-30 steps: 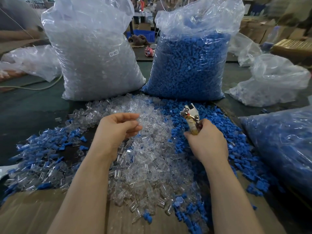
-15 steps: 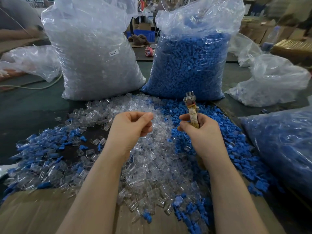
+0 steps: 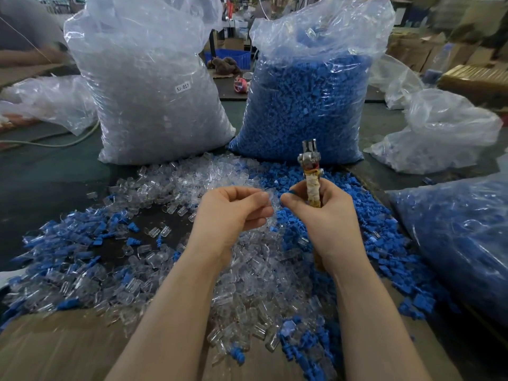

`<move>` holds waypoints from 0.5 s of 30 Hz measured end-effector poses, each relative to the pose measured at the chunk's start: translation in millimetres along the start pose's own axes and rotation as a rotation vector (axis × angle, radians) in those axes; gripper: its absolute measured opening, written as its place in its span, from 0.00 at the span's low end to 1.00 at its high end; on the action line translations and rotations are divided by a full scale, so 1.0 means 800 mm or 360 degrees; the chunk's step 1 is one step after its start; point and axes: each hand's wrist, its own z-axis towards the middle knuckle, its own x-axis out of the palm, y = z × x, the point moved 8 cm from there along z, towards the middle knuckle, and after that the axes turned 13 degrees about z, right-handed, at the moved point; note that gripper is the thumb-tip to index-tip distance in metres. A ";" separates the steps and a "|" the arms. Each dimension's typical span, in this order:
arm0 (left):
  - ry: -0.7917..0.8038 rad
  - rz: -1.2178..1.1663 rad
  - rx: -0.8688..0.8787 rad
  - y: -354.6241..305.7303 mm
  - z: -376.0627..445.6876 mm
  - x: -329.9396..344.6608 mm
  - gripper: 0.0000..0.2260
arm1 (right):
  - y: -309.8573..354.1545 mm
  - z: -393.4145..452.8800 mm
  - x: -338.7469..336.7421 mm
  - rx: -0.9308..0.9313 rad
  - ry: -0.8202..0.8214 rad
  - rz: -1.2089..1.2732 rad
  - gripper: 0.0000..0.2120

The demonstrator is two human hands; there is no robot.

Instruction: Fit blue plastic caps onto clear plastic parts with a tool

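Blue plastic cap point(image 3: 292, 192), small and pinched at the right hand's point(image 3: 324, 218) thumb tip, now sits just beside the clear plastic part point(image 3: 270, 199) gripped in the left hand's point(image 3: 231, 213) curled fingers. Both hands have lifted off the mixed pile on the desk point(image 3: 41, 174) and closed in. The tape-wrapped metal tool point(image 3: 312, 174) stands upright in the right fist. Looks like mating comes next, then the press.
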 end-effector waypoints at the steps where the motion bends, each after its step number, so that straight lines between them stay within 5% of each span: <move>1: 0.0020 -0.0034 -0.0017 0.001 0.000 0.001 0.04 | 0.002 0.000 0.001 -0.0024 0.0007 0.0007 0.08; 15: 0.0019 -0.0210 -0.0094 0.006 -0.002 0.012 0.03 | 0.007 -0.005 0.015 -0.0193 0.0026 -0.0203 0.06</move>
